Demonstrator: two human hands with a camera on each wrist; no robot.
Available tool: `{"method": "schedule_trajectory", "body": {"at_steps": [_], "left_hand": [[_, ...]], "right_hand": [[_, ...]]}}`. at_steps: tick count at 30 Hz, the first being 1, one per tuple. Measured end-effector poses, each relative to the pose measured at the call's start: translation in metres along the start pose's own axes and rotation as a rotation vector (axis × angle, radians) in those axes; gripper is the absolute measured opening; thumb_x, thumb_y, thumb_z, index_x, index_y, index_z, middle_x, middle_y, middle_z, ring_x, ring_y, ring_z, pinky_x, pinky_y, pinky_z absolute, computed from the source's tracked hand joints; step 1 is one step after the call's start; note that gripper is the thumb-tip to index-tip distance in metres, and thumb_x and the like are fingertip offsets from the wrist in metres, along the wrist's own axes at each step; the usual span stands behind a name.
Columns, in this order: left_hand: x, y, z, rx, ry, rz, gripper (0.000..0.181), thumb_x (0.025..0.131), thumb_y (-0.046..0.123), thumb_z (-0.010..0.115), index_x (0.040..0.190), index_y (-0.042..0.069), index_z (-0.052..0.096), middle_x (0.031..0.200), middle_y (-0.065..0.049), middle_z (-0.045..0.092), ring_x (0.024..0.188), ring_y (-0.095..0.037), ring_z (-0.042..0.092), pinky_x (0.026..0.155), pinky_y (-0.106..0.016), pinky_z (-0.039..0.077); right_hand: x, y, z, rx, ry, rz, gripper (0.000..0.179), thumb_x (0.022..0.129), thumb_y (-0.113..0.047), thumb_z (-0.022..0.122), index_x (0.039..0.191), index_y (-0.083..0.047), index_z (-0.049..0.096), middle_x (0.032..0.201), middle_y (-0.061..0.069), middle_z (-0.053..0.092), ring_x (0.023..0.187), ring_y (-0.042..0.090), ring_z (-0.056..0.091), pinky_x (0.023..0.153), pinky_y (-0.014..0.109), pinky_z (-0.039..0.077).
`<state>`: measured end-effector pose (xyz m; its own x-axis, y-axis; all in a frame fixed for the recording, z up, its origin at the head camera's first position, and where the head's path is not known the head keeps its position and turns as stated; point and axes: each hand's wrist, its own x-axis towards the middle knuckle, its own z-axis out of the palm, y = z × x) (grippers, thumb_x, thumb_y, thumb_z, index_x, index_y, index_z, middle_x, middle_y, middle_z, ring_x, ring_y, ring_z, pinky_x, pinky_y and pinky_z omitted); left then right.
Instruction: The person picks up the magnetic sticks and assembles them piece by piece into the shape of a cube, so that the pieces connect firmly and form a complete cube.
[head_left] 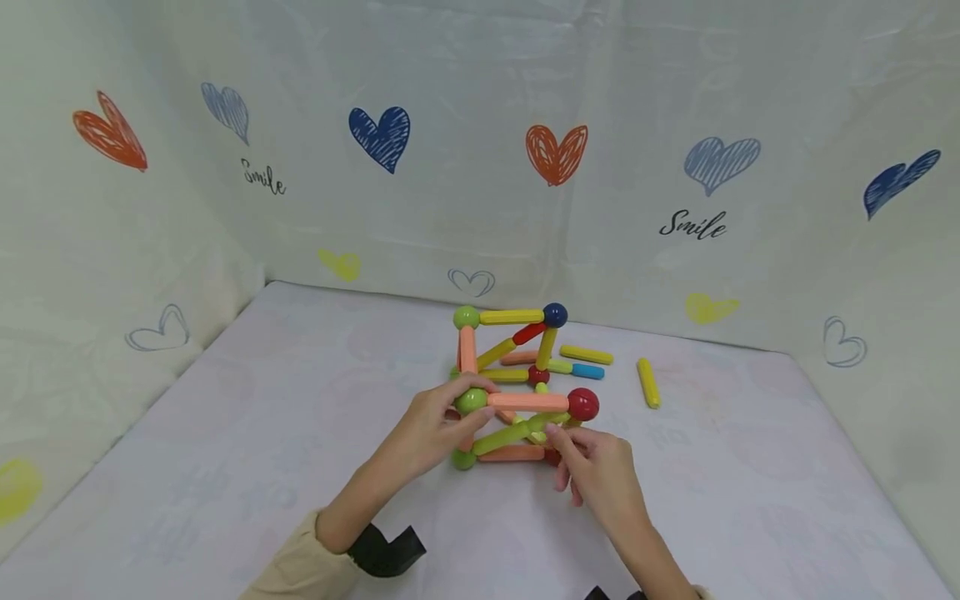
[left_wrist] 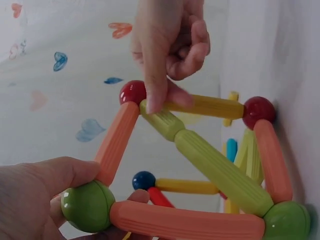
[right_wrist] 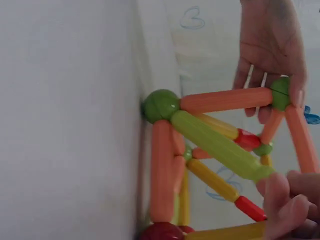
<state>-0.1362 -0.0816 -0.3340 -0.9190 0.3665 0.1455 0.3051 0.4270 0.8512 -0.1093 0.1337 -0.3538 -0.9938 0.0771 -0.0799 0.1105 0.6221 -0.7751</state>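
A cube-like frame of coloured rods and balls stands on the table. My left hand [head_left: 426, 431] grips the green ball [head_left: 471, 401] at its near upper left corner, from which a salmon rod [head_left: 528, 402] runs to a red ball [head_left: 583, 404]. Inside the near face, a long light green rod [left_wrist: 222, 170] slopes up from the lower green ball [left_wrist: 287, 222] and meets a short light green rod [left_wrist: 162, 121]. My right hand [head_left: 603, 472] pinches that short rod between thumb and finger, close beneath the red ball. Whether the rod touches the ball is hidden by my fingers.
The far face has a blue ball [head_left: 555, 315], a green ball [head_left: 467, 317] and a yellow-and-red diagonal. Loose yellow rods [head_left: 587, 355] [head_left: 648, 383] and a short blue rod [head_left: 588, 372] lie behind and right of the frame. A white sheet with hearts [head_left: 557, 155] hangs behind.
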Motion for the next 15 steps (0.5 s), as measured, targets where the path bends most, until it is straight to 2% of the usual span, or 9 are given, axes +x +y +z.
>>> {"method": "schedule_trajectory", "body": {"at_steps": [3,5,8,10,12,15], "left_hand": [[0.000,-0.001,-0.004,0.006,-0.029,-0.005,0.028,0.090,0.027,0.061,0.117,0.018,0.058,0.111,-0.004,0.064,0.088,-0.014,0.060,0.076,-0.026,0.052],[0.000,-0.001,-0.009,0.012,-0.040,-0.009,0.031,0.089,0.026,0.062,0.118,0.018,0.058,0.112,-0.004,0.063,0.092,-0.015,0.059,0.078,-0.027,0.052],[0.001,-0.002,-0.019,0.034,-0.021,-0.023,0.034,0.086,0.026,0.066,0.119,0.018,0.059,0.109,0.000,0.063,0.091,-0.015,0.056,0.075,-0.026,0.051],[0.001,-0.004,-0.025,0.063,-0.001,-0.023,0.034,0.085,0.025,0.068,0.118,0.019,0.060,0.107,0.000,0.063,0.089,-0.016,0.053,0.069,-0.026,0.049],[0.001,-0.006,-0.032,0.090,0.021,-0.032,0.034,0.084,0.024,0.068,0.118,0.019,0.061,0.106,0.000,0.063,0.086,-0.017,0.052,0.064,-0.027,0.046],[0.001,-0.010,-0.042,0.101,0.042,-0.051,0.034,0.087,0.020,0.065,0.121,0.018,0.059,0.110,-0.003,0.062,0.084,-0.020,0.053,0.062,-0.028,0.044]], "right_hand": [[0.001,0.001,-0.014,-0.187,-0.006,-0.018,0.032,0.083,-0.037,0.068,0.078,-0.006,0.060,0.052,0.001,0.050,0.045,0.014,0.043,0.043,0.021,0.032],[0.006,0.003,-0.022,-0.259,-0.024,-0.030,0.036,0.080,-0.037,0.071,0.095,-0.007,0.058,0.068,0.004,0.056,0.052,0.014,0.044,0.047,0.021,0.036],[0.017,0.010,-0.026,-0.214,-0.119,-0.069,0.057,0.079,-0.036,0.073,0.124,-0.011,0.048,0.096,0.009,0.060,0.063,0.014,0.050,0.053,0.023,0.045],[0.023,0.015,-0.022,-0.140,-0.214,-0.111,0.063,0.080,-0.035,0.071,0.132,-0.013,0.044,0.107,0.010,0.061,0.069,0.014,0.055,0.056,0.025,0.049],[0.026,0.019,-0.015,-0.078,-0.292,-0.178,0.056,0.082,-0.034,0.069,0.129,-0.011,0.049,0.104,0.008,0.063,0.075,0.014,0.057,0.057,0.024,0.050],[0.023,0.017,-0.002,-0.057,-0.348,-0.314,0.043,0.085,-0.031,0.067,0.121,-0.011,0.055,0.100,0.003,0.065,0.080,0.013,0.057,0.061,0.022,0.049]]}}
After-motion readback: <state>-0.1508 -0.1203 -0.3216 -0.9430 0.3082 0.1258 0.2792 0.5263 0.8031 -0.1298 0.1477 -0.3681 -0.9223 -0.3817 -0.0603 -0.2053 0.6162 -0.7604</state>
